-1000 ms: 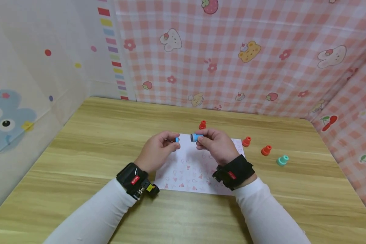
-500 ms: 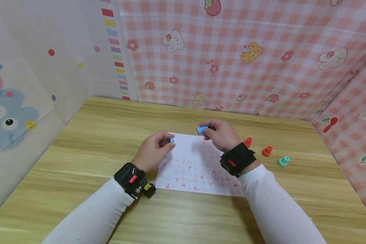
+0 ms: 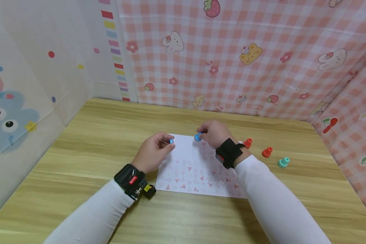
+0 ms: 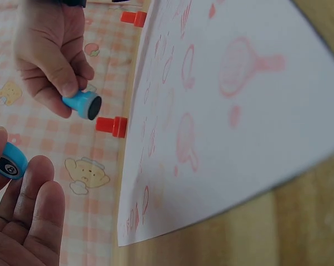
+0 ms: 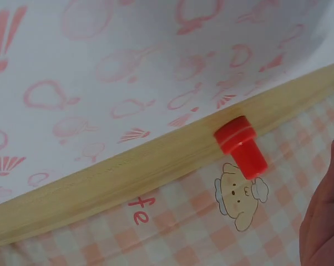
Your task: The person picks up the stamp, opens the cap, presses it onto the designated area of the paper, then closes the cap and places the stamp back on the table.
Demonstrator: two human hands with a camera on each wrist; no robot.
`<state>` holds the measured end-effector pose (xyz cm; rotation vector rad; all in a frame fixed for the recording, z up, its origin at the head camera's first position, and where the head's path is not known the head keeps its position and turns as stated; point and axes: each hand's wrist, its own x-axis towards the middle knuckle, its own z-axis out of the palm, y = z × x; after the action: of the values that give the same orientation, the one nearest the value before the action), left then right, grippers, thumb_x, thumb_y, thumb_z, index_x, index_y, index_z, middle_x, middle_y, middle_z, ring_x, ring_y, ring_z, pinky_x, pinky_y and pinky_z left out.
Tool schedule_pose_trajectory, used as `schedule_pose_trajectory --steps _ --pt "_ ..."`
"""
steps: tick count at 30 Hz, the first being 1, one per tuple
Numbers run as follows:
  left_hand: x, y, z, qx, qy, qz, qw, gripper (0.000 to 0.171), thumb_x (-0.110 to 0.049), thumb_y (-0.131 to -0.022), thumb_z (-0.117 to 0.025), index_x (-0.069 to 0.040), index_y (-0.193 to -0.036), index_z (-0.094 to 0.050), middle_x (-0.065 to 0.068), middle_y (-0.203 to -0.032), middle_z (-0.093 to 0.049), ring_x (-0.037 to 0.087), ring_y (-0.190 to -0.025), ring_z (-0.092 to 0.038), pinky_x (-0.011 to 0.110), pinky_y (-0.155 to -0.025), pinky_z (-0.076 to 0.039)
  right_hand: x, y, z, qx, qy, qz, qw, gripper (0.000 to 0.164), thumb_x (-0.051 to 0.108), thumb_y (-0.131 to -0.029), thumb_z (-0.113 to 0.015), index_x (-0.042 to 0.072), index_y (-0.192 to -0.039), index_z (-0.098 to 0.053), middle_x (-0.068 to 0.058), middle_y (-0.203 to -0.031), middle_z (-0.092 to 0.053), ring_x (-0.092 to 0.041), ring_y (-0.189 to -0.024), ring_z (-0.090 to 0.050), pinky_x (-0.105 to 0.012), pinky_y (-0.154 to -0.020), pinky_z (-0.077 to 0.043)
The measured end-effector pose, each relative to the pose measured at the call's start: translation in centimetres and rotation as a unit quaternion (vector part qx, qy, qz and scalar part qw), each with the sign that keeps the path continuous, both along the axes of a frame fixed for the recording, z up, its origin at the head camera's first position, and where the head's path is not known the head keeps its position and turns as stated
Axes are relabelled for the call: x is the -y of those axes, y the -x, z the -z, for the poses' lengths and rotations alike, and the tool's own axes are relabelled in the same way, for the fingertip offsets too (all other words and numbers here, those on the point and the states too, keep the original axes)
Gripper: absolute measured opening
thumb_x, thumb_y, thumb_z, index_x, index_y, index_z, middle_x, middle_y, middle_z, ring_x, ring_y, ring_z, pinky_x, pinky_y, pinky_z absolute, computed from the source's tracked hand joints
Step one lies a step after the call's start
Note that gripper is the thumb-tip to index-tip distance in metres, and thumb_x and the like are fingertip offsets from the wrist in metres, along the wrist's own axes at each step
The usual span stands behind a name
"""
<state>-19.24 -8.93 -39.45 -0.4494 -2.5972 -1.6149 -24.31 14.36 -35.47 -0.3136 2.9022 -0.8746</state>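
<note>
In the head view my left hand (image 3: 152, 150) pinches a small blue cap (image 3: 171, 141) between thumb and fingertips, at the left of the paper. The left wrist view shows a figure 8 on that cap. My right hand (image 3: 216, 134) holds a blue stamp (image 3: 197, 137) over the upper middle of the white paper (image 3: 184, 147). The dark face of the stamp (image 4: 90, 106) points toward the paper in the left wrist view, apart from it there. Red prints of shuttlecocks, rackets and rings cover the lower and right paper.
Beyond the paper a red stamp (image 5: 242, 147) stands, hidden by my right hand in the head view. To the paper's right are two red stamps, one nearer (image 3: 248, 143) and one farther (image 3: 267, 151), then a teal stamp (image 3: 283, 162). Patterned cloth (image 3: 219, 67) hangs behind the wooden table (image 3: 109, 142).
My right hand has lifted the blue stamp away from the cap, then lowered it toward the paper with its face turned down. My left hand has shifted slightly left with the cap.
</note>
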Motion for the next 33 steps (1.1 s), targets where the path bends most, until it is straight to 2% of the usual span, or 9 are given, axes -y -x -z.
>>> schedule_pose_trajectory --steps 11,25,33 --pt "-0.1 0.1 -0.1 -0.003 0.002 0.007 1.0000 0.019 -0.023 -0.090 -0.064 -0.016 -0.108 -0.062 -0.004 -0.091 -0.060 0.015 -0.073 -0.054 0.036 -0.062 -0.049 0.4 1.0 0.6 0.024 -0.102 -0.044 0.993 0.014 0.016 -0.084 -0.071 0.012 -0.098 -0.072 0.000 -0.090 -0.067 -0.016 -0.082 -0.055 -0.035 -0.078 -0.049" --pt "-0.1 0.2 0.2 -0.008 0.005 0.006 0.9999 0.019 -0.022 -0.090 -0.065 -0.014 -0.107 -0.062 -0.004 -0.089 -0.060 0.015 -0.074 -0.053 0.037 -0.064 -0.048 0.7 1.1 1.0 0.036 -0.100 -0.047 0.993 0.016 0.013 -0.083 -0.071 0.010 -0.099 -0.073 -0.002 -0.094 -0.067 -0.017 -0.082 -0.055 -0.035 -0.078 -0.050" --pt "0.1 0.2 0.2 -0.004 0.008 0.006 0.9999 0.020 -0.023 -0.090 -0.064 -0.015 -0.109 -0.062 -0.004 -0.090 -0.060 0.015 -0.075 -0.053 0.037 -0.066 -0.049 1.2 1.0 1.3 0.020 -0.121 -0.050 0.991 0.016 0.012 -0.083 -0.071 0.011 -0.099 -0.073 -0.001 -0.094 -0.067 -0.016 -0.082 -0.055 -0.036 -0.081 -0.050"
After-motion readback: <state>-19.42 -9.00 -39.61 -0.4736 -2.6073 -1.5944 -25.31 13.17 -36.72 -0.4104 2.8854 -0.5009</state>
